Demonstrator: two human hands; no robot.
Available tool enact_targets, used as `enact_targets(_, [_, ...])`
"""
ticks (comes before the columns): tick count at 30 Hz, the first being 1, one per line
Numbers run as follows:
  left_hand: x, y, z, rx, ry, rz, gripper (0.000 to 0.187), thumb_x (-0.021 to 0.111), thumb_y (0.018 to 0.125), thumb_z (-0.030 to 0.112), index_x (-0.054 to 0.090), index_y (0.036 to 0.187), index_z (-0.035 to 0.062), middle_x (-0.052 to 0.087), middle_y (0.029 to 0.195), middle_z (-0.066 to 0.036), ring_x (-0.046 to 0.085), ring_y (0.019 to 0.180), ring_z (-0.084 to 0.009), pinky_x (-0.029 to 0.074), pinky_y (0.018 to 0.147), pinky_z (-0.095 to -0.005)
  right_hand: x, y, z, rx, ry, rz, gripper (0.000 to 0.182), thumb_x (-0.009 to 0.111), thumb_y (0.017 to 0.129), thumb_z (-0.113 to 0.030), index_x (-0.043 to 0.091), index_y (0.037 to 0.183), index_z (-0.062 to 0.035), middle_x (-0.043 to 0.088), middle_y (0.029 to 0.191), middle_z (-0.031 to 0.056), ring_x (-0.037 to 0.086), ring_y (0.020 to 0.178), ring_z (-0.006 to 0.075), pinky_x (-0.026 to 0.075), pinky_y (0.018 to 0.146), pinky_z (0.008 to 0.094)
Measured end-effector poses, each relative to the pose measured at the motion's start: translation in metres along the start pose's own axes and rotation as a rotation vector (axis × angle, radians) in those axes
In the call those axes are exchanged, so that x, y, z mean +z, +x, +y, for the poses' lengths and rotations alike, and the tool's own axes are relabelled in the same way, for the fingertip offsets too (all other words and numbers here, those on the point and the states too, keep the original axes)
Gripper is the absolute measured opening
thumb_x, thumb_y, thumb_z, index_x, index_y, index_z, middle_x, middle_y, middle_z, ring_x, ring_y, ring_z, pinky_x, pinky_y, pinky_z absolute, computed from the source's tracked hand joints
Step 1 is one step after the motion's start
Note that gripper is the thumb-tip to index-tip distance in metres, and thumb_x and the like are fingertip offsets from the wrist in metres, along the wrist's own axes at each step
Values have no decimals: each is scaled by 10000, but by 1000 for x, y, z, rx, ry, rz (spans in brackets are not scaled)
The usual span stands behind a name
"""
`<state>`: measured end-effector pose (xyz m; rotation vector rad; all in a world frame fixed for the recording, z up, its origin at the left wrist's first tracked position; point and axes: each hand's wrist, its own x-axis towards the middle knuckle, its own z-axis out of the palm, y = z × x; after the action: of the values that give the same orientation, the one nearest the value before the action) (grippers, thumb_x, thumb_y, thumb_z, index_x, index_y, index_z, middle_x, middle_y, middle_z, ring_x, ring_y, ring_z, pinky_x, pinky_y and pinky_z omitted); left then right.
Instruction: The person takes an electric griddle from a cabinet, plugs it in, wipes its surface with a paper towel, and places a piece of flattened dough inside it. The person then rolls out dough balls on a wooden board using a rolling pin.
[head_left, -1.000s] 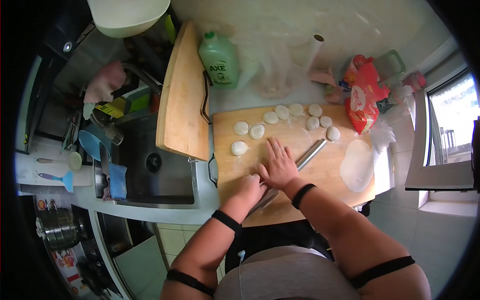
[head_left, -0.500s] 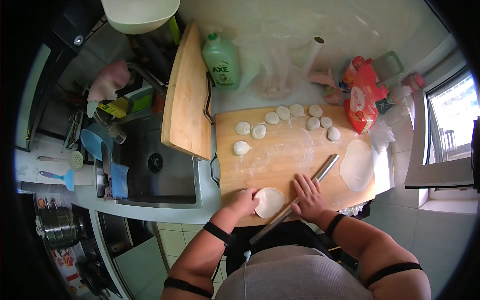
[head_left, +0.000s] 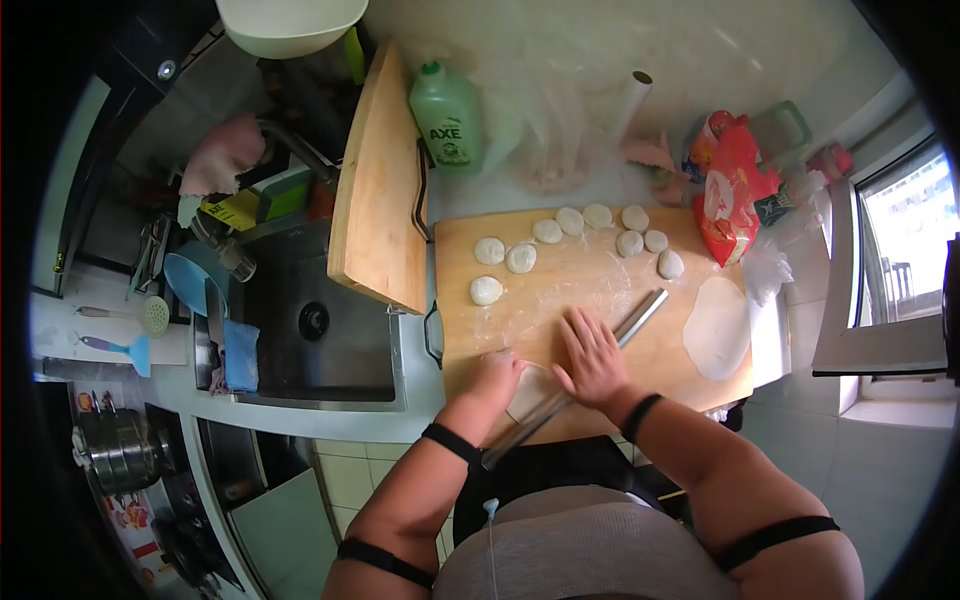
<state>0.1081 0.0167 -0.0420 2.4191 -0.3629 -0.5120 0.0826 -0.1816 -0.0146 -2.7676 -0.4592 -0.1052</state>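
My left hand [head_left: 494,380] is closed, pinching the edge of a small dough sheet [head_left: 524,400] near the front of the wooden board [head_left: 480,335]. Much of that sheet is hidden by my hands and the pin. A silver metal rolling pin [head_left: 641,318] lies diagonally, its near end past the board's front edge. Flat on top of the pin rests my right hand [head_left: 592,360], fingers stretched out. Several floured dough rounds [head_left: 521,258] sit along the back of the board. A larger thin dough sheet [head_left: 717,328] lies at the right.
At the left is a sink [head_left: 345,360] with a second wooden board [head_left: 380,200] standing upright beside it. Behind the work board stand a green bottle [head_left: 447,120] and a red bag [head_left: 729,200]. An open window [head_left: 905,240] juts in at the right.
My right hand has slid left and slightly away from me along with the rolling pin, which now covers part of the small dough sheet. My left hand has moved slightly forward.
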Motion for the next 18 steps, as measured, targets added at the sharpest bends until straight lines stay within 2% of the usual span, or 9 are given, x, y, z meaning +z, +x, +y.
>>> enact_targets(1, [-1,-4,-2,-11,-62,23,169,567,815,193,624,846,36,620,808,-195,594,772,-347,469,685,-414,-18,-19,0,14,-32,-151,651,528,769,-376,387,1273,11,328,1365,181,285,1282,310,213,1044,450])
enact_targets(2, [0,-9,-4,-9,-65,27,169,567,815,193,624,846,36,620,808,-195,594,772,-347,469,685,-414,-20,-42,6,24,-51,-206,657,530,770,-380,379,1288,-5,310,1383,168,275,1291,304,206,1047,456])
enact_targets(5, [-5,-25,-6,-242,-247,-70,189,563,805,205,615,883,41,631,839,-173,599,824,-331,471,717,-406,-30,-77,10,67,-51,-254,671,535,770,-394,369,1305,-26,283,1400,167,262,1299,308,193,1054,456])
enact_targets(6, [-8,-26,-2,-247,-248,-69,189,563,805,205,615,883,41,631,839,-173,599,824,-331,471,717,-406,-28,-71,8,65,-48,-257,671,535,770,-394,369,1305,-26,283,1400,167,262,1299,308,193,1054,456])
enact_targets(8, [-14,-26,8,-174,-228,-265,218,568,799,228,617,905,45,631,861,-173,601,820,-334,476,715,-409,-18,-45,0,95,-43,-180,661,530,770,-384,370,1306,-33,290,1389,185,265,1293,318,195,1053,457])
enact_targets(9, [-12,-22,12,-175,-229,-271,218,568,799,228,617,905,45,631,861,-173,601,820,-334,476,715,-409,-13,-23,-2,74,-33,-150,633,517,771,-363,380,1296,-38,307,1369,202,281,1280,329,206,1045,458])
enact_targets(11, [-8,-11,21,-83,-5,-88,199,615,770,216,614,834,28,617,803,-197,591,759,-360,471,659,-416,1,21,-6,37,26,-23,617,497,774,-342,374,1281,-12,328,1347,213,308,1256,343,234,1026,458])
enact_targets(15, [5,13,14,-49,67,-56,232,586,791,251,624,818,23,614,810,-210,582,790,-374,463,692,-444,22,78,-13,137,36,12,650,475,806,-375,335,1290,34,304,1367,206,277,1277,342,218,1032,469])
enact_targets(18, [-1,13,10,-14,66,-57,232,572,807,240,626,830,16,615,824,-212,585,808,-367,460,705,-450,18,72,-15,82,14,6,636,477,808,-375,346,1289,20,292,1378,193,250,1293,326,214,1034,470])
